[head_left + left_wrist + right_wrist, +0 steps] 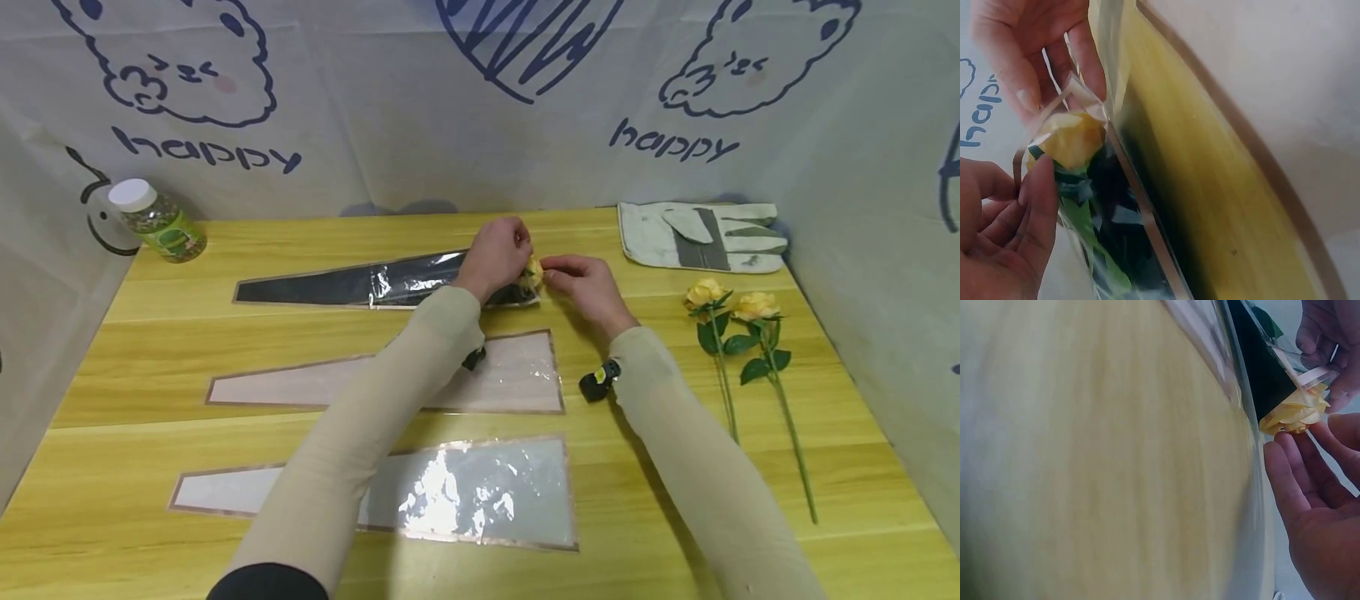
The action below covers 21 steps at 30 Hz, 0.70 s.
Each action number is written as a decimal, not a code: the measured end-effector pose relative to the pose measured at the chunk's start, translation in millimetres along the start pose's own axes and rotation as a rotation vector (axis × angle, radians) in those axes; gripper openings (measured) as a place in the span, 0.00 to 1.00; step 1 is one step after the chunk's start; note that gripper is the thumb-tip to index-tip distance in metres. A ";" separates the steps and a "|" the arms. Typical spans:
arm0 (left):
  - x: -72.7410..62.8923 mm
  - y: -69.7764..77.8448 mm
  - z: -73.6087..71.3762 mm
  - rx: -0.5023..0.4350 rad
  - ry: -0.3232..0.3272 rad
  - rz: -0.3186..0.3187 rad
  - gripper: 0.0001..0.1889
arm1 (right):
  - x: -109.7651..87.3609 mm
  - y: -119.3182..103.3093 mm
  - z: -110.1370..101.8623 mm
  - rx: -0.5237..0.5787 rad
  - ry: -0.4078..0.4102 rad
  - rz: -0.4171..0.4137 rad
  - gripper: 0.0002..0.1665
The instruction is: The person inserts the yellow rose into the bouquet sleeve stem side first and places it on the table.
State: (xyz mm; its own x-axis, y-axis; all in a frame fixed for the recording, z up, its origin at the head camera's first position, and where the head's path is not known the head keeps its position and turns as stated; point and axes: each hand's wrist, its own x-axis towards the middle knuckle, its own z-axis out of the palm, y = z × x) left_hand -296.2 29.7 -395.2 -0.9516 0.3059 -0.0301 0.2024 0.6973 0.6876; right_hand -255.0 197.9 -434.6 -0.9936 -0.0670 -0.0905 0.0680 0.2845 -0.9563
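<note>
A yellow rose [1072,139] lies in the mouth of a black-backed clear flower sleeve [315,287], its leaves showing through the film in the left wrist view. My left hand [491,260] pinches the sleeve's edge beside the bloom between thumb and fingers. From the right, my right hand [592,292] reaches to the sleeve's wide end. Its fingers [1288,462] are extended and their tips touch the underside of the petals in the right wrist view. Most of the stem is hidden.
A pink sleeve [517,375] and a white sleeve [525,467] lie nearer me. Two more yellow roses, one on the left [705,293] and one on the right [757,307], lie at the right below a work glove [701,237]. A lidded jar [161,221] stands back left.
</note>
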 end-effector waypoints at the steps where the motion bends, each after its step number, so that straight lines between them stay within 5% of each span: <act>1: 0.2 0.2 0.7 0.002 -0.001 -0.004 0.10 | -0.4 -0.4 0.3 0.003 -0.006 0.002 0.17; 16: 1.6 0.6 4.3 0.005 -0.008 -0.020 0.15 | 0.9 -3.1 4.7 0.076 -0.139 0.014 0.18; 21: 1.0 3.2 3.8 0.103 -0.022 -0.008 0.13 | 1.7 -2.5 4.5 0.093 -0.133 0.016 0.18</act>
State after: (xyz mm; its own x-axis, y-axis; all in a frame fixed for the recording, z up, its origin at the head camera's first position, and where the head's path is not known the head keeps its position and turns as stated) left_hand -295.7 34.7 -395.8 -0.9483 0.3131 -0.0518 0.2184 0.7622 0.6093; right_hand -256.4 192.8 -433.6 -0.9720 -0.1911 -0.1366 0.0983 0.1975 -0.9754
